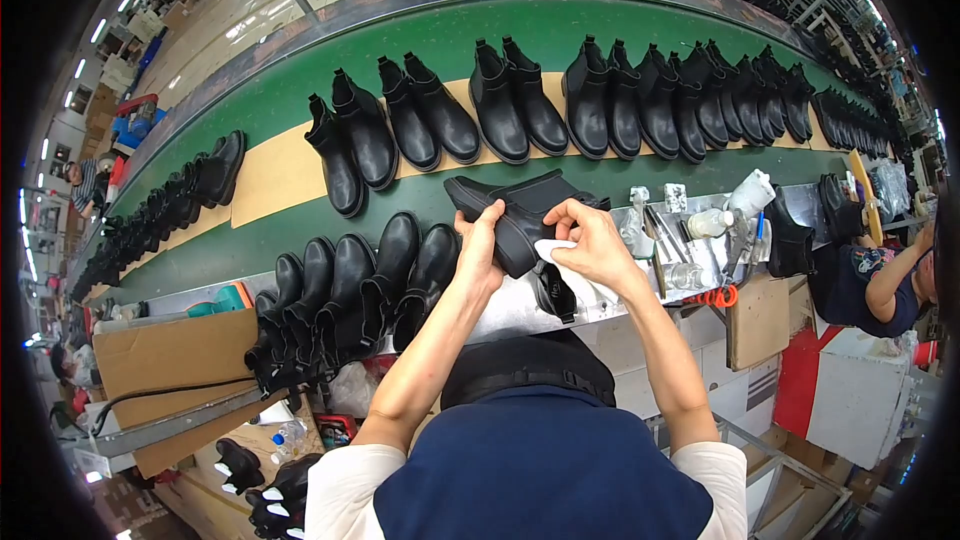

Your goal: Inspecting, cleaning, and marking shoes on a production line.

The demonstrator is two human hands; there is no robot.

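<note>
A: hands?
B: left hand (482,245) wrapped round black boot (515,238), boot's left side in its grip; right hand (590,240) at boot's right, fingertips pinched on white wad (553,249);
A: farther?
B: bottle (708,224) right of boot; boot row (588,105) beyond it

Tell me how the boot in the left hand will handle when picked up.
The boot is probably fairly stiff, since its outline looks undented where the left hand grips it. Its smooth, dark surface may be slightly slippery.
</note>
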